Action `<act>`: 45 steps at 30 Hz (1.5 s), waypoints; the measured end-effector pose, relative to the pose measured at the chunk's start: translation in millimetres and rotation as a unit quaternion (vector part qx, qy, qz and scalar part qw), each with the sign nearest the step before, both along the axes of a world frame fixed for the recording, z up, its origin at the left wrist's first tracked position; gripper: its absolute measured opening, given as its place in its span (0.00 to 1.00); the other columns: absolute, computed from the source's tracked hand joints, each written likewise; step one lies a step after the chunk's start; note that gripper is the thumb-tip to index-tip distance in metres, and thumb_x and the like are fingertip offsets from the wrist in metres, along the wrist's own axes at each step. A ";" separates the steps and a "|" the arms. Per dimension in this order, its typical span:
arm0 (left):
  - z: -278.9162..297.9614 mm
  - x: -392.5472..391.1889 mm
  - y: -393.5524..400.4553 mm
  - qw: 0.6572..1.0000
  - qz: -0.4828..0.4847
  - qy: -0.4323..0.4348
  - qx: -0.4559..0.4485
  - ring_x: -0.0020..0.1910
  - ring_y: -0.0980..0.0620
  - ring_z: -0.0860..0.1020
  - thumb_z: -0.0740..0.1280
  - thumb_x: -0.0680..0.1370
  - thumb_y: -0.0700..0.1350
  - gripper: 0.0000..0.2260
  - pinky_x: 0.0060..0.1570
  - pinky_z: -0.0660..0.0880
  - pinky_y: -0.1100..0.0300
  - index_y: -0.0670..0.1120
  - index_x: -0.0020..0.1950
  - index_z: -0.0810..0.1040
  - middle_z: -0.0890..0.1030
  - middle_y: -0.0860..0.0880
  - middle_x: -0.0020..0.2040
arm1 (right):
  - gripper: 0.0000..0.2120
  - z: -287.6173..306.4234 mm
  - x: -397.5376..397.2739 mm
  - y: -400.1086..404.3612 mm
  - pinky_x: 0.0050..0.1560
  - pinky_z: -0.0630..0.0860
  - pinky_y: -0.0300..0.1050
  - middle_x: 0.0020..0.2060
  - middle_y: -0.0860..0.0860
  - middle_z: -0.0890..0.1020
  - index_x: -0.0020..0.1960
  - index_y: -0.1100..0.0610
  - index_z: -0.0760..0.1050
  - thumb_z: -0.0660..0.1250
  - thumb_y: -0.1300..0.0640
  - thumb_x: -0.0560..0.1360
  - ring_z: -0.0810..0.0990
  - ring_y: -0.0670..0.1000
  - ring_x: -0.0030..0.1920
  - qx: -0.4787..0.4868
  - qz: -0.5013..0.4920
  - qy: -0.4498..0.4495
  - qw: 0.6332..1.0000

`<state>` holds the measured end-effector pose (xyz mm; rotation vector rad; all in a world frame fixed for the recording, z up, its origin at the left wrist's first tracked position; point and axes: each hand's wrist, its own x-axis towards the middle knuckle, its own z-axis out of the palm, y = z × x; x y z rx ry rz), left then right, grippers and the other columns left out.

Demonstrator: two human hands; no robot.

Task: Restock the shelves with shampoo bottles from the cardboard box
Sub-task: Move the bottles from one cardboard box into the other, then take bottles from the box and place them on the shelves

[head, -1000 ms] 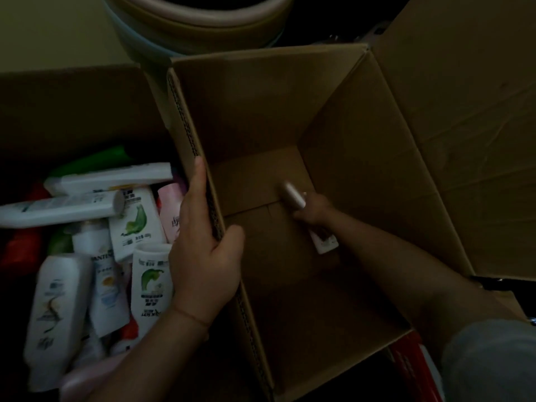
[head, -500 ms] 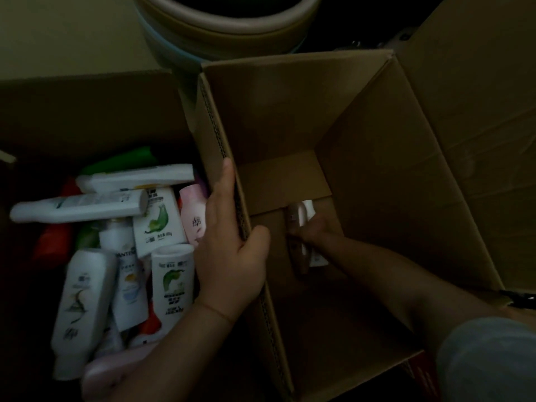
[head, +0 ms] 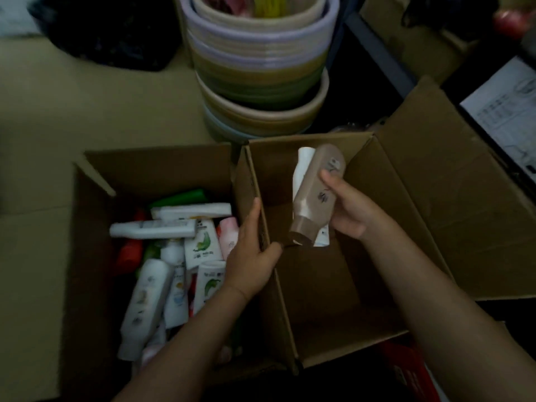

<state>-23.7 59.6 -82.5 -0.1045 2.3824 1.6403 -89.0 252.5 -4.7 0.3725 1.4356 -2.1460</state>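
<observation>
Two open cardboard boxes stand side by side. The left box (head: pixel 162 166) holds several shampoo bottles (head: pixel 145 300), mostly white, lying jumbled. My left hand (head: pixel 251 262) grips the left wall of the right box (head: pixel 385 175), thumb inside. My right hand (head: pixel 349 208) holds two bottles above that box: a brown bottle (head: pixel 314 195) with its cap pointing down, and a white bottle (head: pixel 303 163) behind it. The floor of the right box shows no other bottle.
A stack of round plastic basins (head: pixel 261 68) stands just beyond the boxes. The right box's flap (head: pixel 464 198) spreads to the right. A printed white sheet (head: pixel 504 111) lies at the far right, a red item (head: pixel 406 372) at the bottom right, and a dark bag (head: pixel 110 33) at the top left.
My right hand has lifted out of the bottom of the right box, bringing the brown and white bottles up. My view has tilted up, showing the basins. My left hand keeps its grip.
</observation>
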 end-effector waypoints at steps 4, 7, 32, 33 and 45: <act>29.4 -18.9 -67.5 0.986 0.029 -0.136 0.097 0.58 0.46 0.78 0.53 0.85 0.56 0.15 0.59 0.75 0.47 0.59 0.58 0.80 0.79 0.49 0.64 | 0.29 27.2 20.8 -56.4 0.47 0.82 0.50 0.53 0.55 0.84 0.64 0.57 0.74 0.77 0.47 0.67 0.85 0.54 0.52 -0.020 0.030 0.018 0.999; 54.1 -23.5 -127.0 0.985 0.145 -0.077 0.046 0.47 0.44 0.82 0.58 0.84 0.47 0.16 0.51 0.76 0.46 0.52 0.43 0.83 0.84 0.43 0.51 | 0.21 34.9 33.2 -105.7 0.55 0.81 0.54 0.56 0.56 0.84 0.66 0.56 0.73 0.69 0.51 0.75 0.83 0.56 0.56 0.048 0.081 0.014 0.995; 22.3 4.3 -210.5 0.897 0.188 -0.167 -0.365 0.54 0.41 0.80 0.63 0.80 0.48 0.11 0.44 0.72 0.56 0.43 0.56 0.79 0.81 0.42 0.55 | 0.08 -50.9 56.6 -160.5 0.38 0.76 0.45 0.50 0.56 0.82 0.59 0.60 0.68 0.58 0.57 0.82 0.83 0.55 0.47 0.727 0.162 0.176 0.643; 21.8 3.0 -210.4 0.895 0.185 -0.164 -0.371 0.53 0.41 0.80 0.63 0.79 0.48 0.11 0.44 0.72 0.57 0.43 0.55 0.79 0.81 0.42 0.54 | 0.07 -50.5 52.1 -159.7 0.37 0.73 0.46 0.49 0.56 0.82 0.56 0.60 0.70 0.58 0.56 0.82 0.82 0.56 0.48 0.719 0.163 0.166 0.655; 22.3 14.0 -265.0 0.885 0.162 -0.258 -0.353 0.58 0.38 0.79 0.62 0.80 0.54 0.20 0.54 0.76 0.52 0.40 0.61 0.80 0.80 0.39 0.60 | 0.15 -42.4 30.2 -171.3 0.48 0.74 0.47 0.59 0.60 0.80 0.60 0.62 0.78 0.61 0.52 0.81 0.80 0.60 0.58 0.686 0.271 -0.027 0.675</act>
